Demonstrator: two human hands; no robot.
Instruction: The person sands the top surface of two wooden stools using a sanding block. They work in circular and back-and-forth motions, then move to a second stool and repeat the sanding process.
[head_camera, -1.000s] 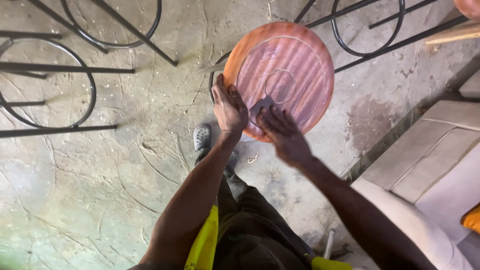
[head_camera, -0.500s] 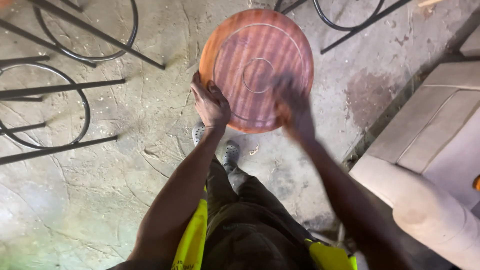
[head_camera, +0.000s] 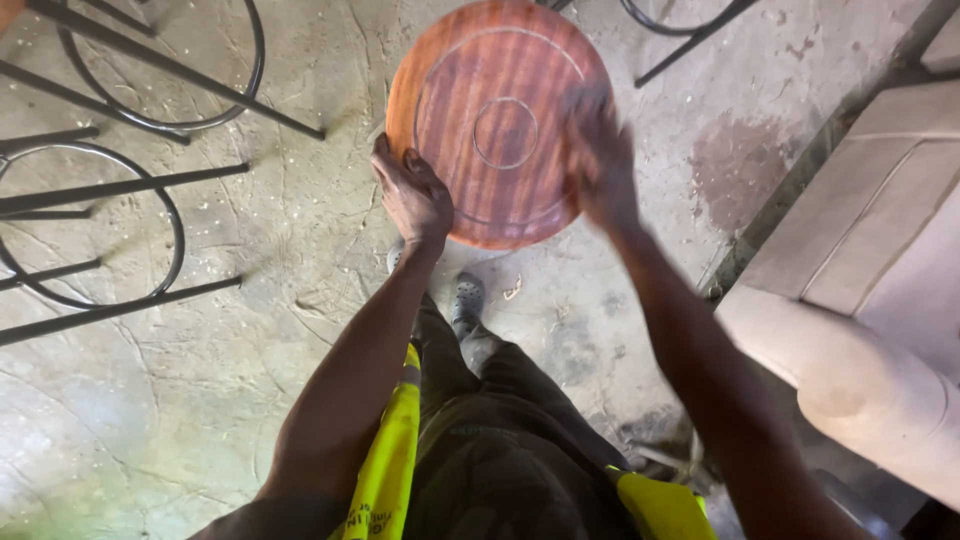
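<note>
Head view, looking straight down: at the far left, black round metal stool frames (head_camera: 95, 190) lie on the rough grey concrete floor (head_camera: 200, 400), their rings and legs reaching in from the left edge and the top-left corner. Right of them the floor is bare up to the person's feet, one grey shoe (head_camera: 467, 297) showing below the disc.

The left hand (head_camera: 413, 195) grips the lower-left rim of the round reddish-brown wooden disc (head_camera: 495, 115), fingers curled over the edge and thumb beneath, closed on it. The disc is held up off the floor, face toward the camera, near the top middle of the frame; it bears turned concentric rings and a striped grain. Its surface looks smooth and even, so shaping seems largely done, though I cannot tell whether any finish is on it or what work is left.

The right hand (head_camera: 603, 165) lies against the disc's right side, blurred by motion; whether its fingers are closed on the rim or flat on the face I cannot tell.

Further right, a dark damp patch (head_camera: 735, 165) marks the floor, then a pale cushioned sofa arm (head_camera: 850, 370) fills the right edge and lower-right corner, near the right forearm. Another stool frame (head_camera: 680, 30) sits at the top edge. Open room lies mostly lower left and just ahead of the feet.
</note>
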